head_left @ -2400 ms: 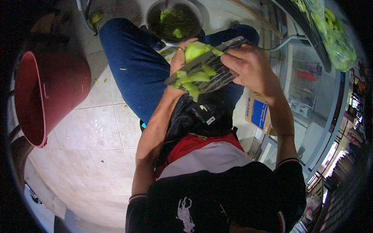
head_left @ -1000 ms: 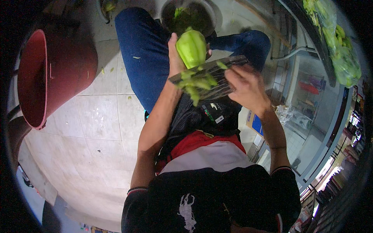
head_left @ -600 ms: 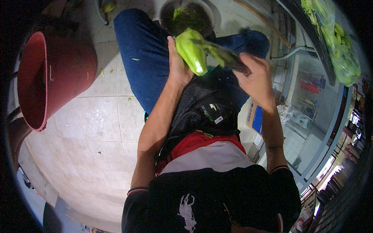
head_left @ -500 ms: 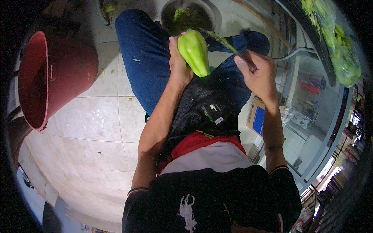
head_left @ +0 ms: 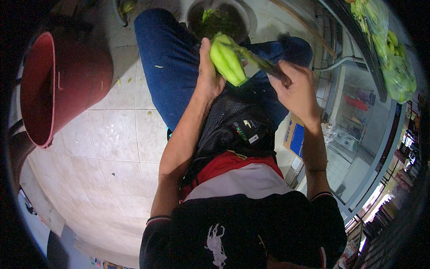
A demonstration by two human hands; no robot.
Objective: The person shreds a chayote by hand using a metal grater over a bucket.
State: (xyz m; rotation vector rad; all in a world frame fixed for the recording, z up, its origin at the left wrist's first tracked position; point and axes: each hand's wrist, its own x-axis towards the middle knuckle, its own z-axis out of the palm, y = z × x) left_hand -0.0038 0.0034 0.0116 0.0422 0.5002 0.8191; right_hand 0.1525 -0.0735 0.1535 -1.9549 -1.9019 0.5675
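Note:
My left hand (head_left: 210, 74) grips a pale green, peeled fruit (head_left: 226, 60) shaped like a green papaya, with flat cut facets along its side. It is tilted, its narrower end toward me. Closed round the dark handle of a knife, my right hand (head_left: 295, 89) is to the right of the fruit. The knife (head_left: 262, 62) points up and left, and its blade meets the fruit's upper right side. Green bits cling to the blade, which is partly blurred. Just beyond the fruit is a grey bowl (head_left: 245, 20) with green peelings (head_left: 208, 15) inside.
A large red bucket (head_left: 83, 76) lies on its side on the tiled floor (head_left: 116, 139) at the left. At the upper right hangs a clear bag of green produce (head_left: 396, 67). A glass cabinet (head_left: 358, 121) and a blue-and-white box (head_left: 295, 136) are on the right.
The knife has moved left and now meets the fruit, where before it was raised near its top. My right hand shifted slightly left; the fruit tilted a little and moved right.

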